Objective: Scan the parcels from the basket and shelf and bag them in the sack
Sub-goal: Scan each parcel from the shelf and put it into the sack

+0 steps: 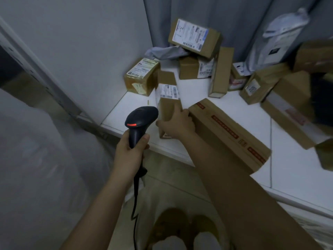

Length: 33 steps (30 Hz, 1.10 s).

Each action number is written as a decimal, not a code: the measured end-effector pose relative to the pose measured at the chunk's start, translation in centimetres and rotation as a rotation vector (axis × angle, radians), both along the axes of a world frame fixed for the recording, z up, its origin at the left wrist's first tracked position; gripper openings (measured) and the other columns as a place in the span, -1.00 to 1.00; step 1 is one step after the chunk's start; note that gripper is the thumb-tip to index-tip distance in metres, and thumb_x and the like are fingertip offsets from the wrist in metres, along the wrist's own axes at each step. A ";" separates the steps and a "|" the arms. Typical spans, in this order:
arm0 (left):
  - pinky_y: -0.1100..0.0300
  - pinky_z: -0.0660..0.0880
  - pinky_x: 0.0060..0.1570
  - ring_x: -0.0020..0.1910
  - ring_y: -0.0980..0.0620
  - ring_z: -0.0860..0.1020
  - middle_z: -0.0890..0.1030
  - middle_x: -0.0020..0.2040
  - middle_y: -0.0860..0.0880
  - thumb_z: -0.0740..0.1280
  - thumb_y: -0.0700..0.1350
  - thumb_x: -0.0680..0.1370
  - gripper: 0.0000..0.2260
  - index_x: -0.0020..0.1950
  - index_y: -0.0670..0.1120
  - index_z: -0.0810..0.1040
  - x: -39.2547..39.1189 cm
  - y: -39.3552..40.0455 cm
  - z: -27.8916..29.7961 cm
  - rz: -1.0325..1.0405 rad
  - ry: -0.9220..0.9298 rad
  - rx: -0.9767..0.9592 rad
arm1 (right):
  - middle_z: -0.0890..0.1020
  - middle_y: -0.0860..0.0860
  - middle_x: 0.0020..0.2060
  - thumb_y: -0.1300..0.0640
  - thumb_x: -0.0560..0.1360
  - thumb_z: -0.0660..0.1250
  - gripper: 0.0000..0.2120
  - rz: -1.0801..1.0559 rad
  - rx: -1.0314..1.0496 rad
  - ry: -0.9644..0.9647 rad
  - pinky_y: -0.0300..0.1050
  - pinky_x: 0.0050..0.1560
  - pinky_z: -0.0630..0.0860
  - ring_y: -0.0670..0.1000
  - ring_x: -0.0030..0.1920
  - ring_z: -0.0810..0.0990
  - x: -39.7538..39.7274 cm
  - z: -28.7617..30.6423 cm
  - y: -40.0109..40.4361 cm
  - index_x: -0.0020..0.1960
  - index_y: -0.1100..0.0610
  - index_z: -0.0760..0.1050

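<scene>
A white shelf (207, 87) fills the corner formed by a grey wall and a grey curtain, and cardboard parcels lie scattered across it. Places below are given relative to the long taped carton (228, 130), which lies diagonally near the shelf's front edge.

The parcel in hand is a small cardboard box (168, 105) touching the left end of that carton, with a white barcode label (167, 91) on its upper face. The right hand (177, 124) grips the box at its near end, fingers curled over the edge and clear of the label. The left hand (132, 148), further left of the carton and off the shelf edge, is clamped round the handle of a black barcode scanner (141, 117), whose head points toward the label.

Handling judgement: the box looks stiff and light enough for a one-handed lift. Its walls should tolerate a firm pinch, but plain cardboard offers only moderate friction, so hold it across two opposite faces, not by a corner. Keep the label uncovered and tilted to the scanner.

A translucent sack (36, 159) appears far left of the carton, below shelf level; motion blur makes its opening indistinct.
</scene>
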State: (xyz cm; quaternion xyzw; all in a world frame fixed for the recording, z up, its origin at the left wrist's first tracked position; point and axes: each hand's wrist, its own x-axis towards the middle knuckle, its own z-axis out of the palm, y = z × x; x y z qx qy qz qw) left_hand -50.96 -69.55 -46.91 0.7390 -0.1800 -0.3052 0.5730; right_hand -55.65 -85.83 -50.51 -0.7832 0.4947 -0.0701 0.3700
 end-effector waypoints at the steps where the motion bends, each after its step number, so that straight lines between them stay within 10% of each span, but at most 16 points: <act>1: 0.17 0.47 -0.18 -0.20 0.08 0.56 0.60 -0.07 -0.08 0.33 -0.09 0.57 -0.88 0.09 0.03 0.49 -0.4 0.4 0.6 0.001 0.010 -0.009 | 0.32 0.12 0.39 -0.21 0.40 0.37 -0.12 -0.045 0.092 -0.112 0.05 0.18 0.48 0.18 0.27 0.43 -1.4 0.8 0.5 0.56 0.02 0.02; 6: 0.11 0.47 -0.07 -0.17 0.08 0.57 0.60 -0.04 -0.11 0.33 -0.06 0.57 -0.83 0.16 0.01 0.48 -2.5 2.8 4.6 0.012 0.032 -0.090 | 0.54 0.03 0.22 0.09 0.55 0.33 -0.54 -0.159 0.270 -0.453 -0.29 -0.18 0.44 0.07 0.15 0.55 -9.0 6.3 5.2 0.42 0.10 0.34; 10: 0.08 0.47 -0.04 -0.05 0.02 0.61 0.60 -0.08 -0.02 0.33 -0.03 0.57 -0.78 0.20 0.00 0.49 -3.8 4.3 8.6 0.010 0.056 -0.167 | 0.40 -0.03 0.34 0.11 0.50 0.37 -0.32 -0.159 0.284 -0.521 -0.04 0.15 0.48 0.02 0.24 0.45 -13.7 10.3 9.4 0.53 0.00 0.15; 24: 0.18 0.49 -0.08 0.11 -0.01 0.57 0.56 0.06 0.03 0.51 -0.09 0.42 -0.39 0.37 0.02 0.28 -11.1 6.5 12.2 -0.069 0.268 -0.294 | 0.13 -0.08 0.48 0.01 0.30 0.56 0.12 -0.108 0.003 -0.507 0.15 0.38 0.36 0.03 0.44 0.22 -19.6 13.6 17.7 0.56 -0.15 -0.16; 29: 0.07 0.61 -0.03 0.08 0.00 0.60 0.59 0.11 -0.03 0.52 -0.16 0.40 -0.35 0.39 -0.01 0.27 -10.8 5.9 11.9 -0.086 0.312 -0.304 | 0.30 -0.10 0.36 0.12 0.40 0.50 -0.27 -0.090 0.048 -0.711 -0.33 0.07 0.49 -0.18 0.27 0.38 -19.8 13.8 17.3 0.45 -0.14 0.22; 33: -0.04 0.57 0.12 0.02 0.03 0.63 0.61 0.01 0.04 0.48 -0.18 0.44 -0.42 0.38 -0.04 0.31 -10.4 5.5 11.8 -0.132 0.317 -0.321 | 0.46 -0.11 0.23 0.06 0.58 0.30 -0.66 -0.206 0.193 -0.857 -0.28 -0.06 0.46 -0.16 0.17 0.48 -19.4 14.1 16.2 0.32 -0.09 0.31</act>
